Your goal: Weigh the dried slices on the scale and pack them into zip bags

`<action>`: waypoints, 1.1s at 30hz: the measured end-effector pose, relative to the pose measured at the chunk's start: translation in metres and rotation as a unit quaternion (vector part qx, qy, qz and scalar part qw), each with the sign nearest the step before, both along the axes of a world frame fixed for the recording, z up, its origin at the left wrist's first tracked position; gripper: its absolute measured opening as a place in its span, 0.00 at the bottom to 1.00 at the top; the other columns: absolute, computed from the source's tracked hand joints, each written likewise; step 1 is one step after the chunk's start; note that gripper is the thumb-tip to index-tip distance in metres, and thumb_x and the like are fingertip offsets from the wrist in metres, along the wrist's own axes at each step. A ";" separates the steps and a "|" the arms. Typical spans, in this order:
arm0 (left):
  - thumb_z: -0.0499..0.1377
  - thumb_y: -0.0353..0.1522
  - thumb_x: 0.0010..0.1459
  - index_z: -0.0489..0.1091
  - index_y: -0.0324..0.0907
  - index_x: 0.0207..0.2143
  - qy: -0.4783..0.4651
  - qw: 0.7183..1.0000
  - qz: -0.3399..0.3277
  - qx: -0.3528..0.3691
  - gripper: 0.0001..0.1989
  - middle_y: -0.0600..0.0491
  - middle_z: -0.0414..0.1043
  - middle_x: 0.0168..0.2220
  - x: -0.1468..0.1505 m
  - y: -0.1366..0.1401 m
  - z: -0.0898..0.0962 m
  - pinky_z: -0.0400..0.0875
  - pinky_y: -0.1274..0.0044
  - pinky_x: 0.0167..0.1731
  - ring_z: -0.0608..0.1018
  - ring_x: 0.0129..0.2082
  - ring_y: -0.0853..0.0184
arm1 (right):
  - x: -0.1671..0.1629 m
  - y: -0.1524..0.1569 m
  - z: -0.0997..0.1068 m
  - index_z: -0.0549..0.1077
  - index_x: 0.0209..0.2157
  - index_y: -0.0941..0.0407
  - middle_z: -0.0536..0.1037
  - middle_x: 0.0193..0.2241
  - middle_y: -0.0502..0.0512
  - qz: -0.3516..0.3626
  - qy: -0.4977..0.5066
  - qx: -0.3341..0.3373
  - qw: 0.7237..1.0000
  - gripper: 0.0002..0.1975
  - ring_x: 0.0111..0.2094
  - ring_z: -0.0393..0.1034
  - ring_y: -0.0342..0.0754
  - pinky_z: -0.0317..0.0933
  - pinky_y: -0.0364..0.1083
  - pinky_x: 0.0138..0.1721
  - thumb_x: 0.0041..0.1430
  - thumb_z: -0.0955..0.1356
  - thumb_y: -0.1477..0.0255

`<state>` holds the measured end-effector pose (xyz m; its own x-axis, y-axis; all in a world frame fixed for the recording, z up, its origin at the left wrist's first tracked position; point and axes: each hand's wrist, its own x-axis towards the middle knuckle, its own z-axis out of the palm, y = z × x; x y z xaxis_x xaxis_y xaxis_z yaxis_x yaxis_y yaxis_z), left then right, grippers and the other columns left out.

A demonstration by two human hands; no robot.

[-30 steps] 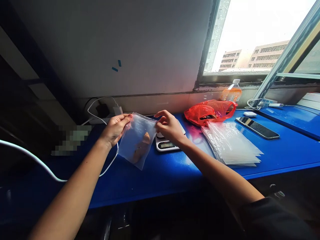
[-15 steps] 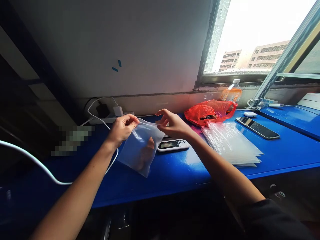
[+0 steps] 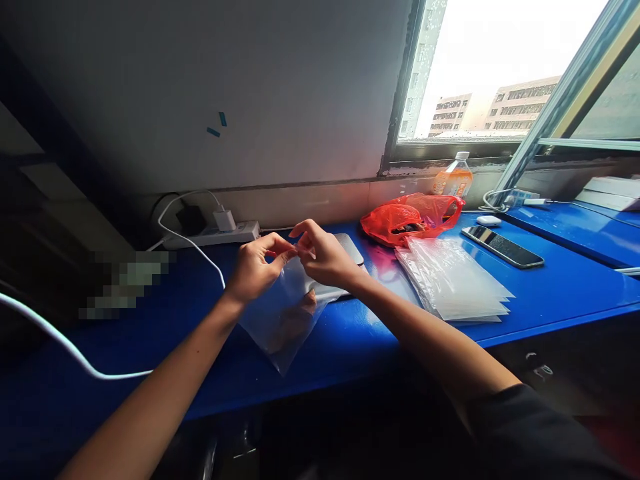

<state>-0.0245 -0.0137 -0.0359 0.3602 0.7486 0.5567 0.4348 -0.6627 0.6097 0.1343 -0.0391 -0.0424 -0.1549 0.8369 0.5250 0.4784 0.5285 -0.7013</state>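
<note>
A clear plastic bag (image 3: 283, 333) with a brown piece inside it hangs from my two hands, just above the blue tabletop (image 3: 345, 353). My left hand (image 3: 257, 267) pinches its top edge between thumb and fingers. Close against it, my right hand (image 3: 323, 253) also pinches the top edge, the fingertips of both hands nearly meeting. What the brown piece is, I cannot make out through the cloudy plastic. Behind the bag and my right hand lies a white and silver digital scale (image 3: 351, 248), partly hidden by them.
To the right lies a stack of clear plastic bags (image 3: 455, 280), with a red plastic bag (image 3: 390, 220) behind it. A phone (image 3: 503, 247), a white earbud case (image 3: 489, 221) and an orange drink bottle (image 3: 453, 179) are further right and back. A power strip (image 3: 235, 231) with cables stands at the left.
My right hand has moved left along the bag's top edge to meet my left hand. The bag's top is now gathered between them. The view has shifted slightly.
</note>
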 end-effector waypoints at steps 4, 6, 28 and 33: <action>0.58 0.41 0.57 0.74 0.43 0.29 0.020 0.994 0.059 0.085 0.12 0.53 0.76 0.29 0.005 -0.007 0.002 0.67 0.76 0.28 0.76 0.31 0.64 | -0.006 -0.002 0.000 0.60 0.38 0.53 0.69 0.27 0.46 -0.022 0.000 -0.002 1.000 0.10 0.28 0.64 0.42 0.55 0.41 0.30 0.54 0.63 0.78; 0.58 0.40 0.57 0.74 0.43 0.29 0.016 0.991 0.080 0.110 0.11 0.54 0.75 0.29 0.004 -0.007 0.005 0.67 0.76 0.29 0.76 0.31 0.64 | -0.007 -0.002 0.001 0.60 0.36 0.53 0.69 0.28 0.46 -0.021 0.010 0.009 1.000 0.07 0.29 0.64 0.42 0.55 0.41 0.31 0.56 0.63 0.77; 0.66 0.37 0.44 0.74 0.43 0.28 -0.221 0.962 0.161 0.005 0.09 0.54 0.74 0.27 -0.085 0.046 0.011 0.69 0.74 0.32 0.74 0.28 0.68 | 0.065 -0.083 -0.028 0.77 0.36 0.56 0.78 0.34 0.56 -0.130 -0.112 0.032 0.985 0.13 0.32 0.72 0.46 0.62 0.44 0.34 0.58 0.62 0.82; 0.59 0.40 0.55 0.77 0.42 0.37 0.023 0.977 0.208 0.051 0.13 0.52 0.76 0.31 -0.070 0.068 0.007 0.70 0.73 0.34 0.77 0.32 0.64 | 0.132 -0.098 0.003 0.77 0.37 0.56 0.80 0.33 0.56 -0.176 -0.113 0.116 0.971 0.10 0.33 0.74 0.46 0.65 0.45 0.35 0.59 0.64 0.75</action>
<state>-0.0948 0.0547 -0.0291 0.0625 0.7767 0.6268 0.7044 -0.4792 0.5236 0.2658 -0.1368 -0.0393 -0.0134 0.7225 0.6913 0.7865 0.4345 -0.4389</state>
